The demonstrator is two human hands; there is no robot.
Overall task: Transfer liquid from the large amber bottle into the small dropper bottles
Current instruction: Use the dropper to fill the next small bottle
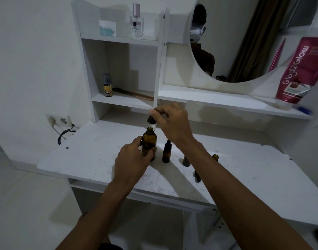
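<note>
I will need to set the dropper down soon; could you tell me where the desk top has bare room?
The desk top is bare left of the large amber bottle, toward the cable, and right of the open small bottle. It is crowded between the capped dropper bottle and that open one.

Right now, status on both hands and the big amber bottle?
Left hand grips large amber bottle, upright. Right hand pinches dropper over its mouth. Capped small bottle close beside, not blocking.

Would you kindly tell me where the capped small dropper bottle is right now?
In the head view the capped small dropper bottle stands upright on the white tabletop, centre, just right of the large amber bottle that the left hand holds.
</note>
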